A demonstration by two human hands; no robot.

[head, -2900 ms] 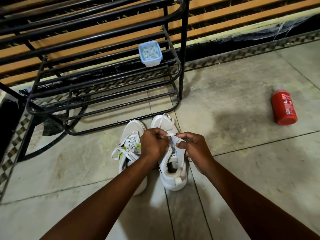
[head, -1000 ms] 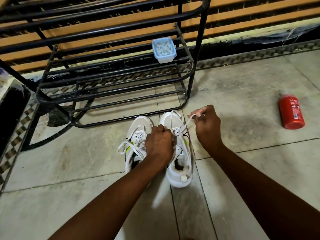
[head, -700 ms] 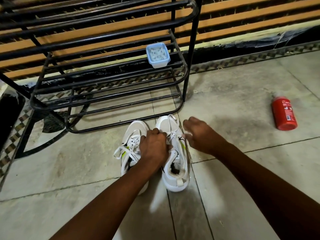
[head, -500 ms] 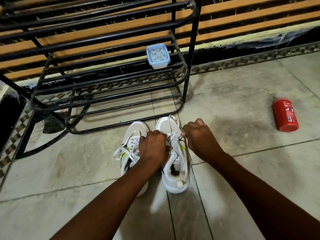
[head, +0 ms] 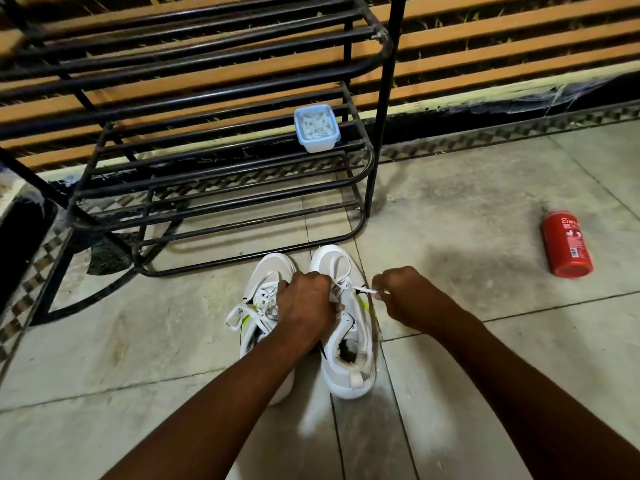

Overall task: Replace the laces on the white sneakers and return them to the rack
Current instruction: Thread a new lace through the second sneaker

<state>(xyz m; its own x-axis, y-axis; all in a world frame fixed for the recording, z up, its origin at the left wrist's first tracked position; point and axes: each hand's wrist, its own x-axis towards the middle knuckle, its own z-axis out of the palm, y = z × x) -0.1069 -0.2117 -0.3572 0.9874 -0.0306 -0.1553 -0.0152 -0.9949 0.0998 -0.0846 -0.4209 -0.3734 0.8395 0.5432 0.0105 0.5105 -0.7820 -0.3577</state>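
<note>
**Both hands at work on the right sneaker, lace drawn out sideways**

The pair of white sneakers stands on the tiled floor [head: 467,209], toes pointing at the foot of the black metal shoe rack [head: 381,133], not on any of its shelves. The two shoes sit side by side and touch.

The left hand [head: 304,303] lies knuckles-up over the lacing area of the right sneaker [head: 360,327]. Its fingers are curled tightly downward and clamp the shoe's upper near the eyelets. The hand hides whether a strand of lace is also caught under the fingers. Its outer edge overlaps the laces of the left sneaker [head: 273,268], which is laced, with a loose white loop spilling off its outer side.

The right hand [head: 405,296] hovers just beside the right sneaker, above the floor, closed into a loose fist. Its thumb and forefinger pinch the end of a white lace [head: 365,290], which runs taut and nearly level from an eyelet on the shoe's outer side to the fingertips. The other fingers are folded in and hold nothing that can be seen.

On the rack's middle shelf, near its right end, stands a small clear plastic container with a blue rim [head: 317,128], holding pale pieces too small to identify. A red bottle [head: 566,245] lies on its side on the floor, well apart to the right.
</note>
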